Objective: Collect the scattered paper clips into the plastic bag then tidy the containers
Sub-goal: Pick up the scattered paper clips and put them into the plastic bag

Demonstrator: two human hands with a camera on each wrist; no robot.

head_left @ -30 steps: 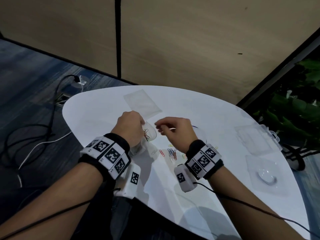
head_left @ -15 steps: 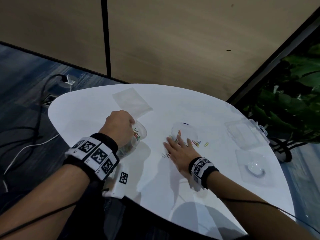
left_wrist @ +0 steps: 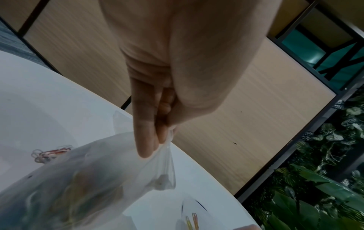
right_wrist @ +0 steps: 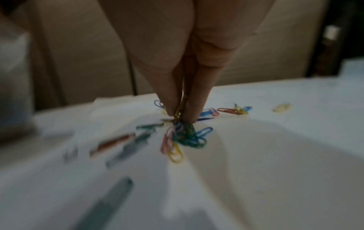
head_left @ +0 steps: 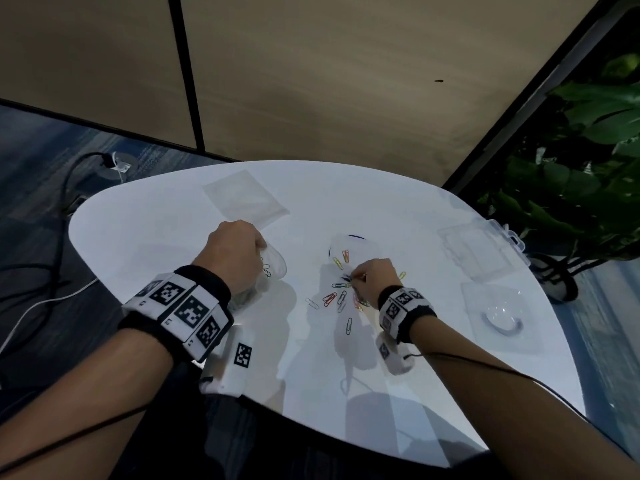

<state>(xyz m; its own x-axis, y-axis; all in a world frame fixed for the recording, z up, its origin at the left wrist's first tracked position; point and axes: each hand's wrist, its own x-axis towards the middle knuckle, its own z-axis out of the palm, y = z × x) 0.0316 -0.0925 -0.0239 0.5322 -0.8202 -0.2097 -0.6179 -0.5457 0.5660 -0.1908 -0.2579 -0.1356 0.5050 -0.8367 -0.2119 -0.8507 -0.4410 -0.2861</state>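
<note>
a: what's different with the right hand (head_left: 372,280)?

b: half a second ago it lay flat, fingers spread on the table over the paper clips (head_left: 341,297). now its fingertips (right_wrist: 189,115) are bunched, pinching a small cluster of clips.

a: and a second ago?

b: it was raised near the plastic bag (head_left: 273,266), by the left hand. it has since gone right, down to the clips.

a: the clips themselves?

b: more lie uncovered.
</note>
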